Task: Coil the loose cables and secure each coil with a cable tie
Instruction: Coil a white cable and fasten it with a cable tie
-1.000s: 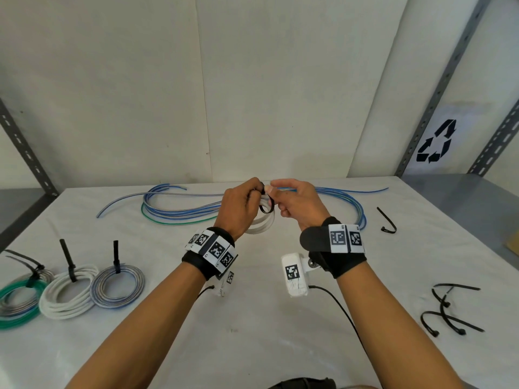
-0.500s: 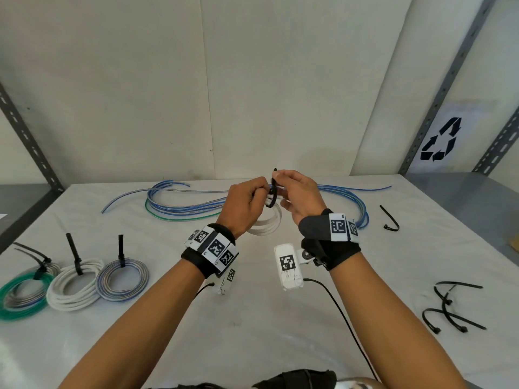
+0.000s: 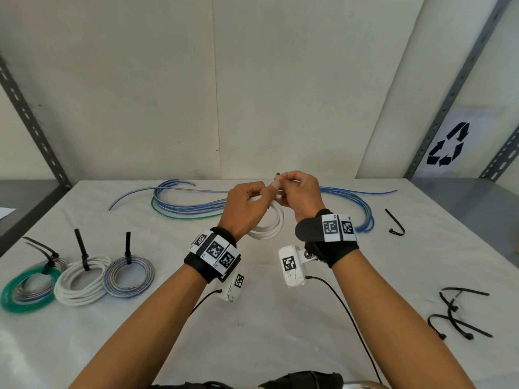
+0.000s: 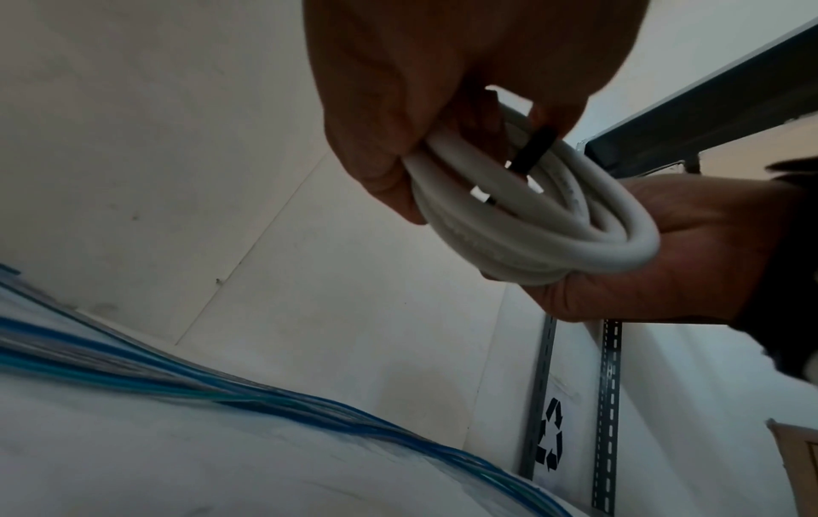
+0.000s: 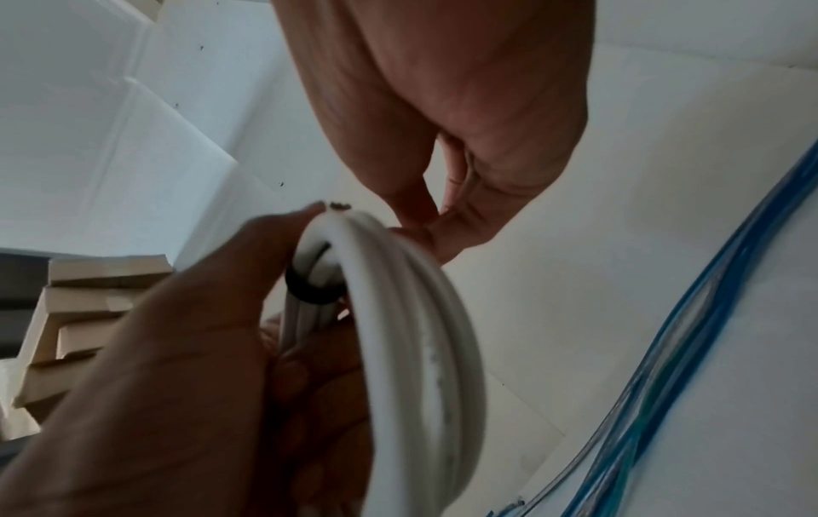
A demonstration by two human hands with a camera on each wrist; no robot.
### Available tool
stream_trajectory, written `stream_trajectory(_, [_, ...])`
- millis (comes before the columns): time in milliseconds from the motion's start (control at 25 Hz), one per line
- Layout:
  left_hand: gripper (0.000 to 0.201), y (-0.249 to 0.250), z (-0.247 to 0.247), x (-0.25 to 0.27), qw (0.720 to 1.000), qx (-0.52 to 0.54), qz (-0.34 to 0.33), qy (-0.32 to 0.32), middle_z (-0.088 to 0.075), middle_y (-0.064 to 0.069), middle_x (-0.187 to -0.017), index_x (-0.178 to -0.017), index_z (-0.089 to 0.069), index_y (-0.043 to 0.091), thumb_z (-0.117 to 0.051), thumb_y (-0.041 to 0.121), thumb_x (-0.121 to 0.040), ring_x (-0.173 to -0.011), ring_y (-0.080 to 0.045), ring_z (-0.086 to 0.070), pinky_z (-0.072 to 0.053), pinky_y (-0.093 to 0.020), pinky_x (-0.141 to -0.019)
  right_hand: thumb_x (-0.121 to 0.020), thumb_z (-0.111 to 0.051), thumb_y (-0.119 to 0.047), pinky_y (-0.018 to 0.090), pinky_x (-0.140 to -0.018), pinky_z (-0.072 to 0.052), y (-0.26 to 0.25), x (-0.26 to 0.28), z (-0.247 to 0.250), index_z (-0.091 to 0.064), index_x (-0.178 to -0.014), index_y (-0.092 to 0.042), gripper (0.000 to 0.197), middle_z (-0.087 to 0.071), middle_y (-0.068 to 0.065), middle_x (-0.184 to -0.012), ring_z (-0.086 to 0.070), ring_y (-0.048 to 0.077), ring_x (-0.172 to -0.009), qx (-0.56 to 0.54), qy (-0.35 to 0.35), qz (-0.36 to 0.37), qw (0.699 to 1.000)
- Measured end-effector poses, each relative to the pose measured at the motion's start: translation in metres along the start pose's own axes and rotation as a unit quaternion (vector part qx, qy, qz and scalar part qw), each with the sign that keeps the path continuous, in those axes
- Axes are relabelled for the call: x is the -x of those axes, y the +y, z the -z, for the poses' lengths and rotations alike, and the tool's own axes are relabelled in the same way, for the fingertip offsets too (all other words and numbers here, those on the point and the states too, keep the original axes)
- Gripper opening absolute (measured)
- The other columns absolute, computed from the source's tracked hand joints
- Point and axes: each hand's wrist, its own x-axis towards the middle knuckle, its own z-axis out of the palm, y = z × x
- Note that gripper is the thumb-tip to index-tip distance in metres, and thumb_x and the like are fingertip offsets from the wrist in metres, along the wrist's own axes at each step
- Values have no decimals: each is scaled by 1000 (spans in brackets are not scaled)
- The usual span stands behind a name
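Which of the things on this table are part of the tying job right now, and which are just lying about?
In use now:
- white cable coil, held by the left hand
- black cable tie around it, right hand pinching its tail

Lying about:
- three tied coils
- loose blue cables, not yet coiled
- spare ties
- single tie
- recycling sign

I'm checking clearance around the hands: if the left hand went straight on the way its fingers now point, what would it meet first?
Most likely the right hand: the left hand, gripping the white coiled cable, points at it almost fingertip to fingertip, at the black cable tie round the coil. Depth is unclear, but they look nearly touching.
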Motion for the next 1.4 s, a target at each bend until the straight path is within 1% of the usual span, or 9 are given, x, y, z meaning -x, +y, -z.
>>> stream_trajectory(240, [24,-7,0,-1,999,-9,27,-34,-70,16,-69,-74,-70,17,-60,23,-95,-72,0,-67,-49,-19,-73,-97,-64,-12,29,-57,-57,-8,0,3,-65,-100,-3,10,-74,12,-82,-66,13,-58,40,17,92,995])
stream_trajectory(400, [23,-12,4,-6,999,-20,9,-36,-73,12,-73,-77,-75,17,-59,18,-93,-75,-4,-69,-53,-26,-79,-97,-64,-11,27,-62,-59,-7,4,4,-65,-103,2,14,-73,12,-81,-63,15,-59,-33,36,92,995])
stream_trajectory(520, [25,-11,4,-6,999,-12,13,-42,-71,12,-69,-76,-76,14,-59,13,-95,-70,-1,-65,-48,-20,-73,-98,-63,-12,25,-64,-58,-2,5,-4,-67,-101,-3,10,-74,11,-83,-67,15,-66,-69,65,81,992])
stream_trajectory(720, [43,-15,1,-7,1000,7,17,1,-69,-3,-64,-69,-74,12,-58,36,-101,-64,-19,-64,-49,-31,-69,-99,-60,-12,27,-62,-57,0,3,-11,-63,-98,-8,5,-75,5,-80,-69,16,-69,-101,61,63,991])
stream_trajectory(800, [39,-16,0,-5,1000,4,18,-11,-70,1,-64,-70,-76,13,-60,32,-100,-62,-11,-64,-50,-28,-69,-100,-59,-10,31,-67,-60,5,6,-9,-62,-98,-7,4,-75,6,-79,-70,18,-70,-121,68,54,989])
stream_trajectory(920, [33,-20,-4,1,999,-21,30,-39,-73,7,-67,-71,-78,19,-62,28,-99,-67,-5,-67,-52,-26,-74,-100,-58,-6,26,-64,-57,19,10,-5,-62,-100,-4,4,-72,6,-76,-68,14,-66,-146,85,27,985])
stream_trajectory(1120, [32,-22,-19,3,996,-47,42,-70,-75,11,-72,-75,-79,22,-60,36,-95,-73,-7,-69,-55,-32,-78,-99,-59,-5,25,-62,-56,29,6,8,-64,-88,-9,13,-70,6,-71,-67,15,-64,-198,119,-18,973])
stream_trajectory(1240, [34,-20,-28,7,995,-44,37,-77,-75,7,-72,-78,-80,18,-60,36,-99,-70,-7,-68,-54,-30,-75,-99,-59,-5,26,-64,-56,34,5,16,-64,-87,-8,14,-70,7,-73,-67,16,-66,-193,135,-11,972])
stream_trajectory(1400, [31,-23,-26,8,992,-12,66,-105,-76,4,-76,-79,-81,19,-62,34,-99,-77,-10,-70,-55,-31,-84,-100,-58,-5,27,-65,-57,39,8,17,-63,-87,-7,14,-70,6,-71,-66,15,-63,-185,138,13,973])
